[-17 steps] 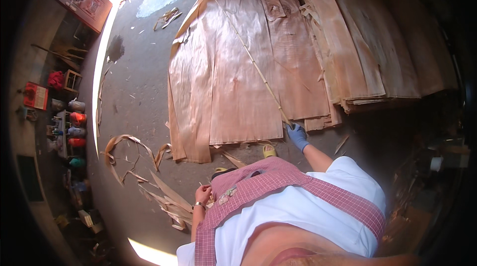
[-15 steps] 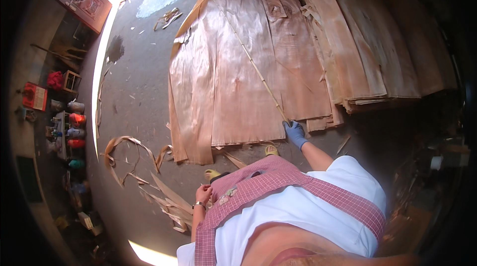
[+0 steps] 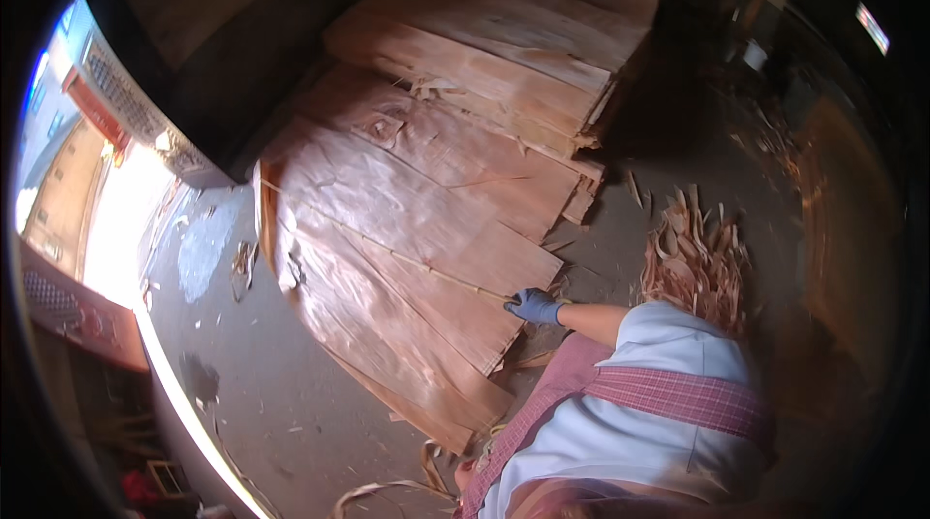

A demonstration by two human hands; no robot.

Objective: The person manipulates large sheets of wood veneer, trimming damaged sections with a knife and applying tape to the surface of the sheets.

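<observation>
My right hand [image 3: 535,306], in a blue glove, is closed around the near end of a long thin bamboo stick [image 3: 426,266]. The stick stretches away to the far left over a layer of thin, reddish-brown wood veneer sheets [image 3: 455,219], and its far tip is by the sheets' far left edge. My left hand [image 3: 465,473] is low beside the apron, mostly hidden, and its fingers cannot be made out. Near it is the closest corner of the veneer, with a curled strip [image 3: 431,466] on the floor.
A thicker veneer stack [image 3: 504,63] stands beyond the sheets. To the right is a pile of wood scraps [image 3: 693,252]. Loose strips [image 3: 244,262] and a pale patch [image 3: 205,248] mark the grey floor at left, near a bright doorway [image 3: 111,228] with a patterned door [image 3: 82,315].
My view has swung to the right, bringing the scrap pile into sight and turning the veneer in the picture. The right hand still grips the stick; the left hand is now mostly hidden.
</observation>
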